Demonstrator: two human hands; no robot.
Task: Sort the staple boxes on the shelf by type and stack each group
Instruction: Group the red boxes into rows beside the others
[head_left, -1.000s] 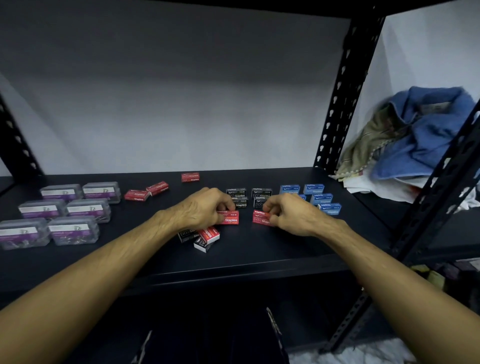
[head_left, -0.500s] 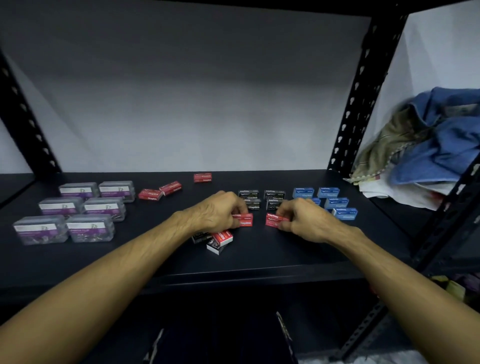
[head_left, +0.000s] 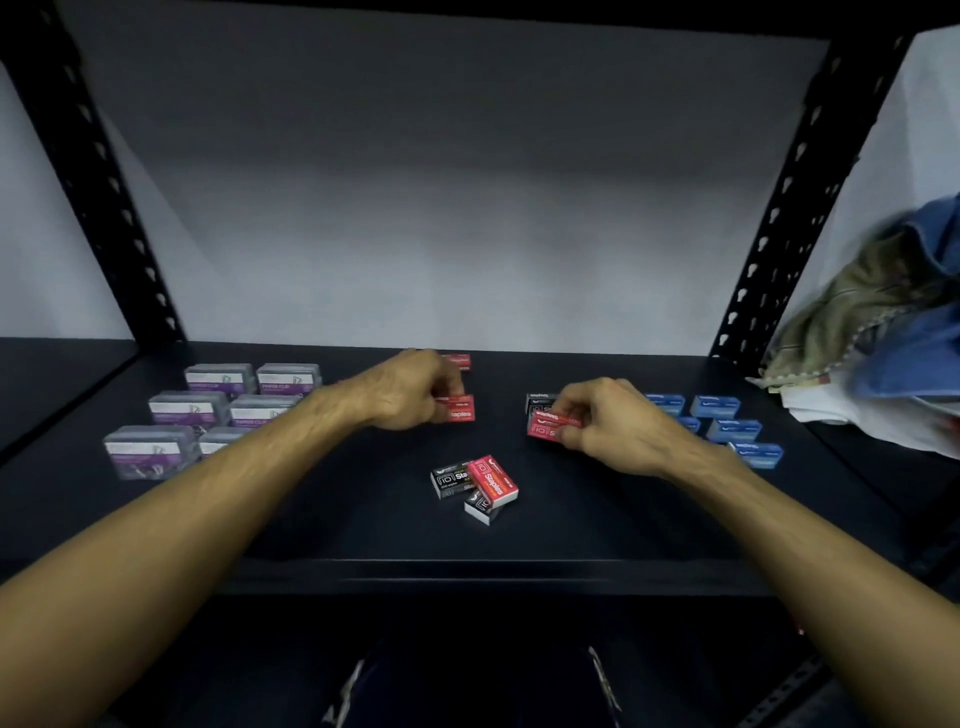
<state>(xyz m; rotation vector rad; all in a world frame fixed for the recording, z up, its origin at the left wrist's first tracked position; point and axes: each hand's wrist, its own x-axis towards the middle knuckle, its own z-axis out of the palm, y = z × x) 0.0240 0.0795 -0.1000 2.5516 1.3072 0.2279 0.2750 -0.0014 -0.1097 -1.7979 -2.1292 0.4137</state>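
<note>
My left hand pinches a red staple box above the dark shelf. My right hand grips another red staple box, apparently with a second red one against it. Between my arms lies a small heap: a red box on top of two black boxes. One more red box sits at the back. A black box peeks out behind my right hand. Several blue boxes stand to the right.
Several clear plastic paper-clip boxes with purple labels are grouped at the left. Black perforated uprights frame the shelf. A pile of blue and olive cloth lies at the right. The upper shelf hangs close overhead.
Both hands have lifted their red boxes and moved apart, the left one leftward and back. The heap of a red and two black boxes is now uncovered.
</note>
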